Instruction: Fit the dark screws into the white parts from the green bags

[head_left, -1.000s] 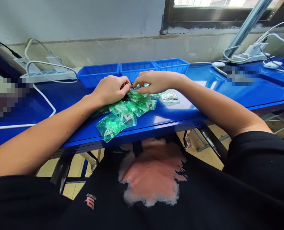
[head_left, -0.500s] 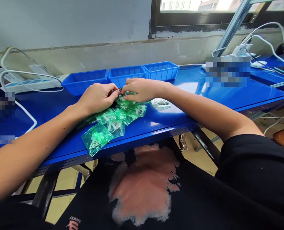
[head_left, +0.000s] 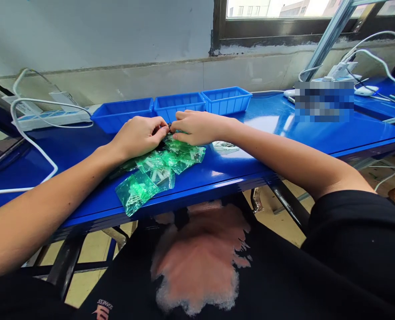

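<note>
My left hand (head_left: 140, 137) and my right hand (head_left: 199, 127) meet over the blue table, fingertips almost touching. Both have their fingers pinched around a small dark item (head_left: 170, 126) that is mostly hidden; its kind cannot be made out. Beneath and in front of them lies a strip of green transparent plastic packets (head_left: 137, 190), crinkled and overlapping, with small white and pale pieces inside. The nearest packet reaches the table's front edge. Just right of my right hand, partly behind the wrist, is a flat clear bag (head_left: 224, 146) with indistinct contents.
Three blue bins, the left (head_left: 124, 114), middle (head_left: 180, 105) and right one (head_left: 227, 100), stand in a row behind my hands. A power strip with white cables (head_left: 54, 120) lies at the left. Another plug cluster (head_left: 340, 69) stands at the back right, beside a metal post (head_left: 329, 38).
The view has shifted slightly, so the scene sits a little further right. Both hands keep their pinch at the same spot above the packets, with hardly any change in the fingers.
</note>
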### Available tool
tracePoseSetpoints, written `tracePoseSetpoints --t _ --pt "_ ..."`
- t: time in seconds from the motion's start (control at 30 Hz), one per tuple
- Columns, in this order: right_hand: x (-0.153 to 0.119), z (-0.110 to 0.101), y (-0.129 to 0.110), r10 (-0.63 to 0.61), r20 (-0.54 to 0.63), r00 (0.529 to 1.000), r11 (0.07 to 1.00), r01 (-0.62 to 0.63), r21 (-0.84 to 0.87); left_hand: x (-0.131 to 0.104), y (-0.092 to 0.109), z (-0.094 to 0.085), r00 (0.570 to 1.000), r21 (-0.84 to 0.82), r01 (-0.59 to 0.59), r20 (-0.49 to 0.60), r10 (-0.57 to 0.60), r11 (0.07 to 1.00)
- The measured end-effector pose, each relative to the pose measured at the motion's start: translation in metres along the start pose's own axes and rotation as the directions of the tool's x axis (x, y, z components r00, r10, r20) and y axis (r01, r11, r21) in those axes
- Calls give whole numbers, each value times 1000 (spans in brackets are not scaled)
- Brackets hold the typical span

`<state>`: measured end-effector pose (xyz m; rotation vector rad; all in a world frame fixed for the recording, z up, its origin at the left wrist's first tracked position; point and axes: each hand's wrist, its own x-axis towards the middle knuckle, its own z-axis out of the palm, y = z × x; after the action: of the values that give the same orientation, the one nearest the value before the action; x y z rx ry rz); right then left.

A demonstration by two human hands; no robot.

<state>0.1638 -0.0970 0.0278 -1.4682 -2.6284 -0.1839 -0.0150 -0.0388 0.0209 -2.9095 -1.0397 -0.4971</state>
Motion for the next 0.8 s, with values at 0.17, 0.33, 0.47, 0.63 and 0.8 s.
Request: tracePoseSetpoints --t 0.17,0.33,0.47,0.63,0.8 --pt "1 3 2 -11 -9 1000 1000 11 15 0 -2 2 1000 -23 5 -2 -5 1000" --pt "2 3 1 1 -16 1000 1000 -1 23 -1 -1 2 1000 -34 4 -16 -4 999" --pt "2 3 1 4 -10 1000 1000 -4 23 -1 1 1 1000 -13 4 -5 -4 1000" --pt "3 4 1 -15 -6 1000 1000 15 -7 0 -1 2 1000 -48 21 -9 -22 999" --pt "3 4 -1 -1 -12 1000 1000 1 -2 1 -1 1 1000 -50 19 15 -18 999"
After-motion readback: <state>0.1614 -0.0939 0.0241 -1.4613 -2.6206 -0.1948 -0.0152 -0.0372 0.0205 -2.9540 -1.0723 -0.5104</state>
